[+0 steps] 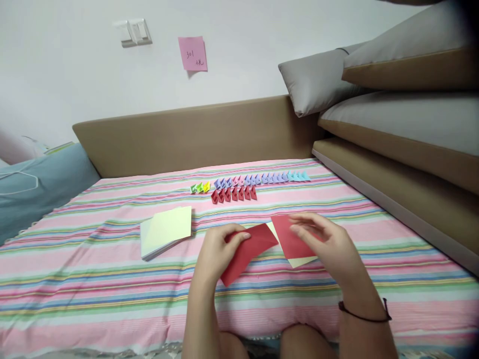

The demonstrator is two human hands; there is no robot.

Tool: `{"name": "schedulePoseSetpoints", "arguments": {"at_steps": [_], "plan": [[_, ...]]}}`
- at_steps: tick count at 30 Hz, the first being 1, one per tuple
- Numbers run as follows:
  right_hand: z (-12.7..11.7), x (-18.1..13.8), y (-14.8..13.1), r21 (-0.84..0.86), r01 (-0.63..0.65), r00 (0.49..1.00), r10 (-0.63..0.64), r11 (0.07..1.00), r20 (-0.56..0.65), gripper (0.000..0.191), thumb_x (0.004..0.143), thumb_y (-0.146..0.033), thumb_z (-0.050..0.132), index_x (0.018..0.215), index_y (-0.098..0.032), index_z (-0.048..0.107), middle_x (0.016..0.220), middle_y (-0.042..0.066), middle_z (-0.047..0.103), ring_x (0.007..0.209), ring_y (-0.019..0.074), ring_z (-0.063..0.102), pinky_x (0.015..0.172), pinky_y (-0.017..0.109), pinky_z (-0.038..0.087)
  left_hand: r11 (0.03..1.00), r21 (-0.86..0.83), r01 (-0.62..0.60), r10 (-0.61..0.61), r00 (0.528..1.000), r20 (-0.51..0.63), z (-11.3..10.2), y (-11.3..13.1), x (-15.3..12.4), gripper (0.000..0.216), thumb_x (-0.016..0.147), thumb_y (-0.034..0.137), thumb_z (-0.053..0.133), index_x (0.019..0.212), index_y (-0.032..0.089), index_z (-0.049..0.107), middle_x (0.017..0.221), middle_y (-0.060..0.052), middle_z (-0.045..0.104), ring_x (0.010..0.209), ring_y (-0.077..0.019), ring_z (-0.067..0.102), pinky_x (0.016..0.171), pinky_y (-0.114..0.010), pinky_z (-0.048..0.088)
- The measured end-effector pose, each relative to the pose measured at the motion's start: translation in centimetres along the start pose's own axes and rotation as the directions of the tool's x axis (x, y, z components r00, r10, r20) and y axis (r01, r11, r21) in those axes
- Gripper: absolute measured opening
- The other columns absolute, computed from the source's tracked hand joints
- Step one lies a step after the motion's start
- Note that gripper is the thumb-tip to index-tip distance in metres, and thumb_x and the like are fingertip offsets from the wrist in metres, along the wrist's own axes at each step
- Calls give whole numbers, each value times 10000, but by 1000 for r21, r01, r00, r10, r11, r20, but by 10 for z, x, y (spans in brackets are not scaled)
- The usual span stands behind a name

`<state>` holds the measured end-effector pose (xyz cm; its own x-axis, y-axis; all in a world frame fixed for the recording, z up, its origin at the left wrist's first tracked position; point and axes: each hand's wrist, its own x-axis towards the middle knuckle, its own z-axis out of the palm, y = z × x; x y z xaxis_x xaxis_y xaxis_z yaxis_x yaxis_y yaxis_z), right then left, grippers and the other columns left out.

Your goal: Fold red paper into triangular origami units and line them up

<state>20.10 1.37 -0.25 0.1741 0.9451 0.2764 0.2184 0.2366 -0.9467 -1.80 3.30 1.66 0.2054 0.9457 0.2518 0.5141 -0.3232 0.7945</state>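
A red paper sheet (pixel 251 249) with crease lines hangs tilted from my left hand (pixel 222 247), its thumb pressed on top near the upper edge. To its right, another red paper sheet (pixel 286 237) lies flat over a pale yellow sheet (pixel 299 262). My right hand (pixel 327 239) hovers over that red sheet, thumb and fingers bent and slightly apart, with nothing visible between them. The lower right part of the flat red sheet is hidden under this hand.
A stack of pale yellow paper (pixel 168 224) lies at left. Beyond my hands stand rows of small folded paper pieces: red ones (pixel 234 194), green and yellow ones (pixel 200 187), and purple to blue ones (pixel 262 179). Grey-brown cushions (pixel 404 119) are piled at right.
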Motion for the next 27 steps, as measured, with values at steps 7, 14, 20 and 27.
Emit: {"name": "schedulePoseSetpoints", "arguments": {"at_steps": [7,14,20,27], "plan": [[27,1,-8,-68,-5,994,12,998,110,207,768,-392,625,757,-202,708,804,44,719,789,229,650,716,333,487,999,-23,-26,30,987,156,15,10,2,224,807,319,559,669,180,667,689,-17,676,662,-167,586,613,-242,401],[9,3,4,184,-152,981,170,971,-88,243,674,-411,718,776,-191,711,788,37,728,775,221,665,643,281,514,938,-316,141,-151,989,-8,3,3,0,256,731,384,657,669,135,650,624,-22,614,621,-132,553,593,-226,421],[26,4,3,405,-150,940,257,902,-224,282,655,-409,738,803,-174,692,754,45,712,704,216,656,572,290,523,512,-831,220,-439,898,-33,27,22,5,376,649,368,741,968,187,656,777,-5,654,609,-79,577,516,-157,411],[44,6,5,403,-14,858,218,915,-465,299,678,-393,720,870,-167,681,843,76,702,783,233,662,645,333,540,30,-999,33,-457,890,15,53,36,11,359,760,466,610,911,142,638,958,-92,679,830,-164,653,728,-268,533]]}}
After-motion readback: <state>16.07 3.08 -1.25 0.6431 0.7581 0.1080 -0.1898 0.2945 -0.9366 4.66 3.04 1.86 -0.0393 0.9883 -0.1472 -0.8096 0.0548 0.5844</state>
